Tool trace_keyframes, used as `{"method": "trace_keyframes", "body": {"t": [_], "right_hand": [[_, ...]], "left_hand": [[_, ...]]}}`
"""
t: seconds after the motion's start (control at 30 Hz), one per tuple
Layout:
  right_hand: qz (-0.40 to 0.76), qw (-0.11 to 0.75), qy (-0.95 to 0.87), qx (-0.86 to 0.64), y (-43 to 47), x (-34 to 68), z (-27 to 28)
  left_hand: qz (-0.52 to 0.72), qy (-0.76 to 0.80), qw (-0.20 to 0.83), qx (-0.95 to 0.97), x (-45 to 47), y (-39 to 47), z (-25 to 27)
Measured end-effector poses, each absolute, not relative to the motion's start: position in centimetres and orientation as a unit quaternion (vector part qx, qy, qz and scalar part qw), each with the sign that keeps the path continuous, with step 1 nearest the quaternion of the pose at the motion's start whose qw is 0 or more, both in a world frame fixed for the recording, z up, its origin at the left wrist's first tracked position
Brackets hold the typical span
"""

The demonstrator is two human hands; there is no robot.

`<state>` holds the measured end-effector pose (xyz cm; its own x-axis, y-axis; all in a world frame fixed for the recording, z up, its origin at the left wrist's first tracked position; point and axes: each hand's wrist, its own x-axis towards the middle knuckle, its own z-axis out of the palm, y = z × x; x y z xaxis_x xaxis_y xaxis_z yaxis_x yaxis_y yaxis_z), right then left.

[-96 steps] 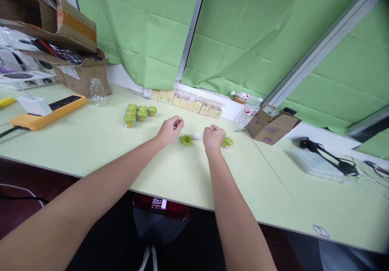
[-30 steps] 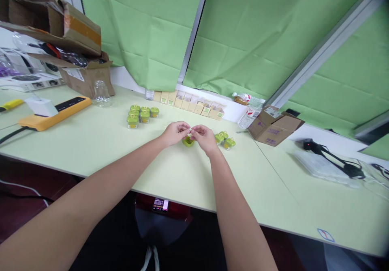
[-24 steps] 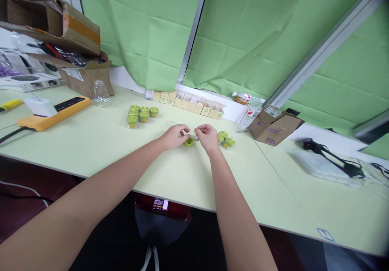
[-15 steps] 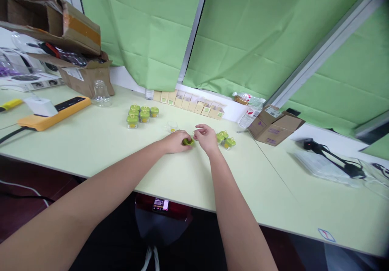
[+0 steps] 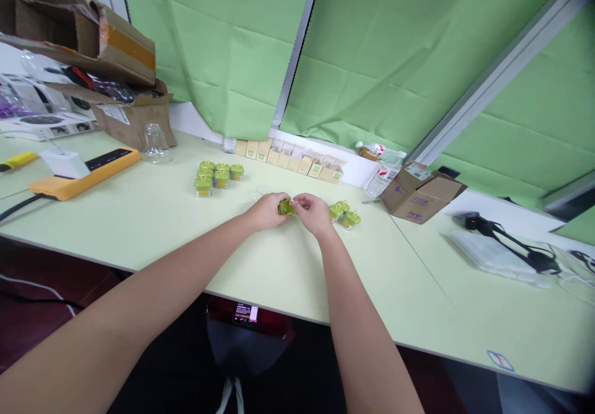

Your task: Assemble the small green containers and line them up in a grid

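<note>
My left hand (image 5: 269, 211) is closed around a small green lid (image 5: 286, 207), above the middle of the table. Beside it, my right hand (image 5: 311, 212) has thumb and fingers pinched together at the lid's right edge. A small pale piece seems to show at those fingertips, too small to name. Just behind my left hand stands a clear little container (image 5: 263, 189), partly covered by the hand. To the right of my right hand are several clear boxes with green lids (image 5: 351, 219). Another group of green-lidded boxes (image 5: 222, 175) stands to the left.
A row of small cardboard boxes (image 5: 292, 157) lines the back edge. On the left are an orange power strip (image 5: 83, 175), a clear bottle (image 5: 155, 144) and open cartons (image 5: 130, 116). A brown box (image 5: 418, 194) and a black strapped device (image 5: 511, 243) are on the right.
My right hand has moved slightly left and now meets the lid. The lid has turned in my left hand, from its hollow side showing to its green top.
</note>
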<state>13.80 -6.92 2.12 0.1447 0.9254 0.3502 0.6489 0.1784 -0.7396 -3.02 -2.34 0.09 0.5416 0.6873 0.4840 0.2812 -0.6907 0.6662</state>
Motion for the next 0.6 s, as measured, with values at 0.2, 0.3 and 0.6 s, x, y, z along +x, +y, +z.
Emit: {"method": "trace_keyframes", "body": {"t": [0.2, 0.3, 0.6], "right_hand": [[0.115, 0.406, -0.635, -0.648, -7.2, 13.2, 2.1], [0.096, 0.386, -0.641, -0.656, -7.4, 12.7, 2.0], [0.071, 0.346, -0.646, -0.677, -7.5, 11.7, 1.6]], "left_hand": [[0.387, 0.262, 0.219, 0.857, -2.9, -2.6, 0.7], [0.384, 0.247, 0.183, 0.871, -2.7, -2.6, 0.6], [0.352, 0.268, 0.128, 0.888, -2.4, -2.2, -0.4]]}}
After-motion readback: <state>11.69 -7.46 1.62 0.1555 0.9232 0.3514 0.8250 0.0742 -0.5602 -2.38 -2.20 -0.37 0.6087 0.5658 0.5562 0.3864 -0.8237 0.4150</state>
